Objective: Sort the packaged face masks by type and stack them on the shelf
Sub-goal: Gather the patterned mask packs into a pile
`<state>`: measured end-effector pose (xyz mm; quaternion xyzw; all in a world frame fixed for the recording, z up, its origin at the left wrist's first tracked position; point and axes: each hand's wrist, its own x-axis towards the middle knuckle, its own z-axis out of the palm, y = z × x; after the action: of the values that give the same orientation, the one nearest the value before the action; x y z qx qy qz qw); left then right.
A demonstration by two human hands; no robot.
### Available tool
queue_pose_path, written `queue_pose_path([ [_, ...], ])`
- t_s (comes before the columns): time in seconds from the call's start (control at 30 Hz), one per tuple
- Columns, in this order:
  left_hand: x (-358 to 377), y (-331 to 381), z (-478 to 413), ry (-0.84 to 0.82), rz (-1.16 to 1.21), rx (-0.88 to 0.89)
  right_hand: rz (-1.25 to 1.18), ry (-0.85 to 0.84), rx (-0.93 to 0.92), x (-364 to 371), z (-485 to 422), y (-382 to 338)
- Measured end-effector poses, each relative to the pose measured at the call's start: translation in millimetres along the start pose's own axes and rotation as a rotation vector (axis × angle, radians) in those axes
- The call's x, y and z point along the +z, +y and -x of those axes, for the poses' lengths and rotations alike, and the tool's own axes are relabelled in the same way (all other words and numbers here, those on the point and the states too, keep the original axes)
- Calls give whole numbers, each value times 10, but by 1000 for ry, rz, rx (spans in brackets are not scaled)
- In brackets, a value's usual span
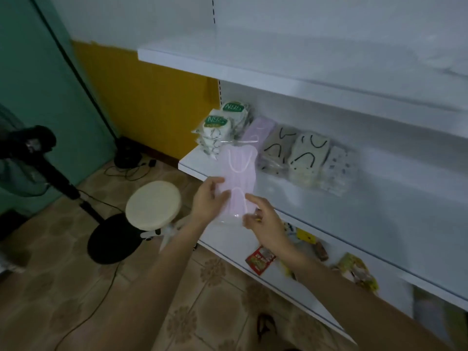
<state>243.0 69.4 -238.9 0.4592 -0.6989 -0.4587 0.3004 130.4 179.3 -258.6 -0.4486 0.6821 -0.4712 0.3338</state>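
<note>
Head view: both hands hold one pink pack (238,171) upright, just in front of and below the pink stack (258,127) on the shelf (291,198). The left hand (207,198) curls its fingers round the pack's lower left edge; the right hand (263,221) pinches its lower right corner. N95 packs (217,127) sit left of the pink stack and beige packs (276,148) right of it.

Likely risks: the slick wrapper may slip from such low grips. Its floppy top may nudge the N95 packs off the shelf edge. It may also land crooked, overlapping the beige packs.
</note>
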Motion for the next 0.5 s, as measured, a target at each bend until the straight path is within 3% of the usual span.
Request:
queue_pose_path([
  [0.17, 309, -296, -750, -147, -8, -16, -11, 120, 79, -57, -827, 215],
  [0.27, 495, -285, -1403, -113, -177, 1, -15, 151, 83, -159, -1356, 318],
  [0.5, 850, -190, -2689, -33, -212, 82, 35, 152, 119, -495, -2368, 538],
])
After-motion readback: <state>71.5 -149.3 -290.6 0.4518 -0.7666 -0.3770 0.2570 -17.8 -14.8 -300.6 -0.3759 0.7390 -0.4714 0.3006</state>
